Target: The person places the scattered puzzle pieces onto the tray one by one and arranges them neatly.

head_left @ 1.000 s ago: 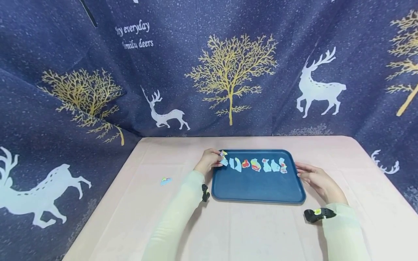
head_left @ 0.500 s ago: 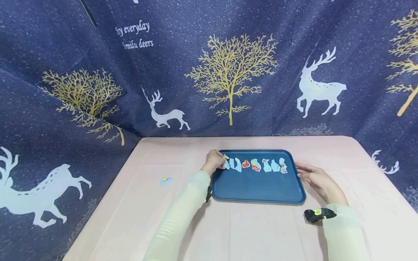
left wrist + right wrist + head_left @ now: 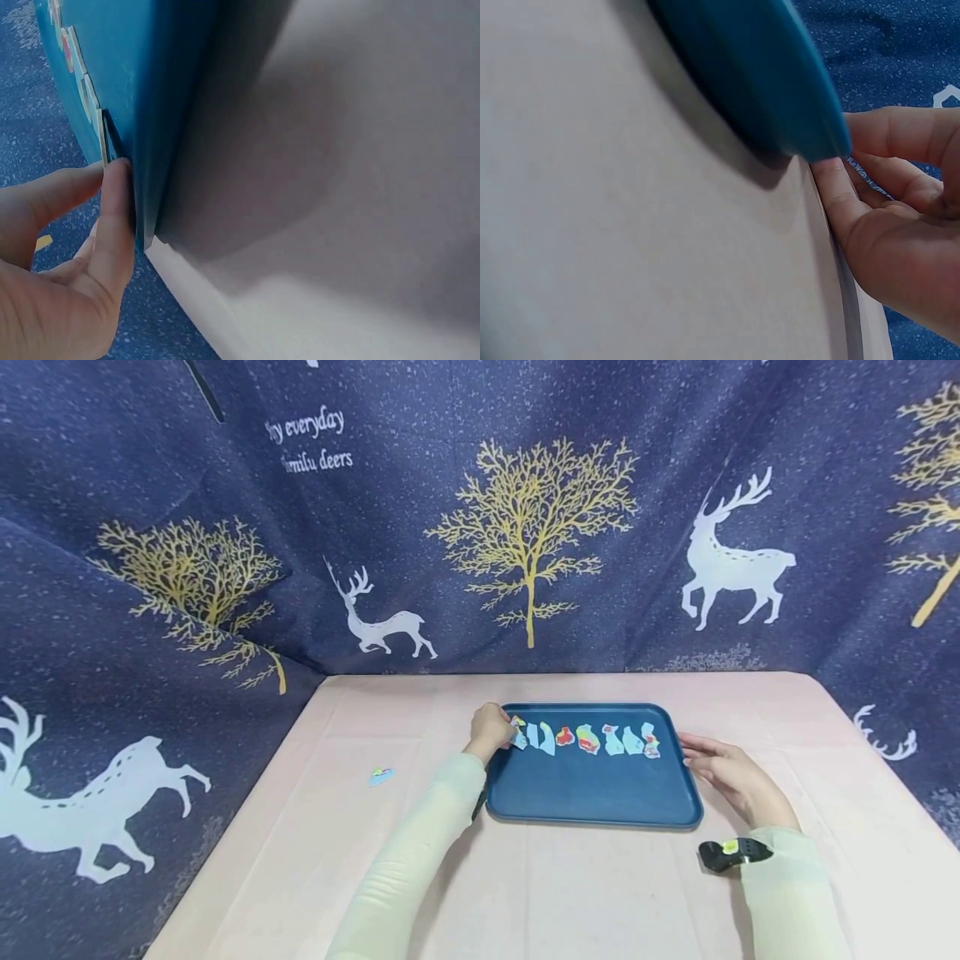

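My left hand [image 3: 491,729] is at the far left corner of a dark blue tray [image 3: 592,793]. Thumb and finger pinch a thin light-blue puzzle piece [image 3: 102,136], which stands tilted just inside the rim. It forms the left end of a row of irregular, colourful pieces [image 3: 587,739] lying in the tray. Against the tray's right edge rests my right hand [image 3: 727,770], its thumb and extended fingers touching the rim [image 3: 840,139]. The palm side of the left hand is hidden from the head view.
One loose blue and yellow piece [image 3: 381,776] lies on the pink tablecloth [image 3: 300,860], left of the tray. Behind the table hangs a dark blue cloth [image 3: 480,652] printed with deer and trees. A black wrist strap [image 3: 733,853] is on the right sleeve.
My left hand has moved a little to the right, bringing the pinched piece down beside the row. The right hand, tray and loose piece have stayed in place.
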### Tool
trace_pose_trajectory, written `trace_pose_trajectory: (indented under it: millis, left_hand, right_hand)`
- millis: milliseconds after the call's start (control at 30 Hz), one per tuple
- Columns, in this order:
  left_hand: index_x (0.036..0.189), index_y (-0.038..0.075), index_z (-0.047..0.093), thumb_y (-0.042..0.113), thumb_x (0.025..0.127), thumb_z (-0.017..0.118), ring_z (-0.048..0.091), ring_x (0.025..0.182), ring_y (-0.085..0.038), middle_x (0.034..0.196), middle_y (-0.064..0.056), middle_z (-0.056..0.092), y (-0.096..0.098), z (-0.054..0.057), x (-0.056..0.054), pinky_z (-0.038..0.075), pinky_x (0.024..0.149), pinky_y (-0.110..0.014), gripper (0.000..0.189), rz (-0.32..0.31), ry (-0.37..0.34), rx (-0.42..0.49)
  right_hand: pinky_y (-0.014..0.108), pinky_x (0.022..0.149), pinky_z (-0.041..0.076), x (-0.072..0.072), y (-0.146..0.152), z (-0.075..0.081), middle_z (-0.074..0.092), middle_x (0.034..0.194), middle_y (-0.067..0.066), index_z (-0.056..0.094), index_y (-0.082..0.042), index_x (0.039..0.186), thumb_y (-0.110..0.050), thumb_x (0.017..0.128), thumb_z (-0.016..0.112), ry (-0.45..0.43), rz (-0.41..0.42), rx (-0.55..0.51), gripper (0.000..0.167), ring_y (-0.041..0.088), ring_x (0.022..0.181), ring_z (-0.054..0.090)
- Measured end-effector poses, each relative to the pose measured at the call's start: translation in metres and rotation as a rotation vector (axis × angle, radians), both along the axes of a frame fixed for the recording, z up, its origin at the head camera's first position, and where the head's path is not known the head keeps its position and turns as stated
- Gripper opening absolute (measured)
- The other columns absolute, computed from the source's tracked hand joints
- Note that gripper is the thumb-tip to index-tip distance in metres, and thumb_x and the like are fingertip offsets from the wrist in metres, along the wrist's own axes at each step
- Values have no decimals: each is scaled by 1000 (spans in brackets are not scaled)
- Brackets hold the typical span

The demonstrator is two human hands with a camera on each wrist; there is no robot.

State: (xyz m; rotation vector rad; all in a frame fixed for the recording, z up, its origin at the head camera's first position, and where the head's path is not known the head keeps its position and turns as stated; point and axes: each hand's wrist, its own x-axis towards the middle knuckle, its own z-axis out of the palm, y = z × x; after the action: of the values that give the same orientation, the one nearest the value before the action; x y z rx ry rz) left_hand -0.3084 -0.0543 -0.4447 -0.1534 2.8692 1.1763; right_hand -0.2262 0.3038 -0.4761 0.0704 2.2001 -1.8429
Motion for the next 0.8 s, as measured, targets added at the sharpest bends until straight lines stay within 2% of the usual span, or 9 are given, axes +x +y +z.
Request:
trace_pose_trajectory:
  millis: [133, 300, 500, 633, 800]
  left_hand:
    - [83, 1, 65, 4, 79, 74, 63, 47, -15, 83, -15, 68, 0, 1, 2, 50, 40, -18, 10, -26, 31, -112]
    - [82, 1, 65, 5, 80, 74, 62, 45, -13, 83, -15, 68, 0, -1, 2, 50, 40, -18, 11, -28, 43, -114]
    - [85, -3, 64, 2, 81, 73, 66, 51, -19, 83, -17, 67, -4, -1, -1, 56, 46, -23, 11, -13, 4, 21]
    - [87, -4, 62, 0, 82, 72, 64, 50, -18, 80, -16, 64, -9, -1, -2, 55, 45, -21, 12, -12, 6, 115]
    - [96, -5, 64, -1, 81, 71, 68, 60, -23, 84, -17, 68, -23, -3, 1, 59, 52, -26, 16, 22, 19, 194]
  right_hand:
    - [17, 97, 47, 0, 0, 1, 24, 151, 31, 20, 6, 149, 1, 90, 50, -1, 6, 16, 67, -2, 106, 47]
    - [22, 101, 46, -1, 0, 1, 26, 150, 30, 21, 6, 149, 1, 90, 49, 3, 4, 30, 66, -1, 107, 47]
    - [16, 95, 48, -1, -1, 1, 27, 150, 30, 21, 5, 149, 2, 89, 51, -3, 0, 17, 67, -1, 107, 47]
    - [12, 91, 48, 0, 0, 0, 28, 149, 30, 21, 6, 149, 2, 89, 51, -1, -5, -2, 67, -7, 100, 49]
    - [9, 88, 47, 0, 1, -1, 32, 148, 28, 20, 7, 149, 2, 88, 51, 2, -3, -9, 68, -9, 97, 51]
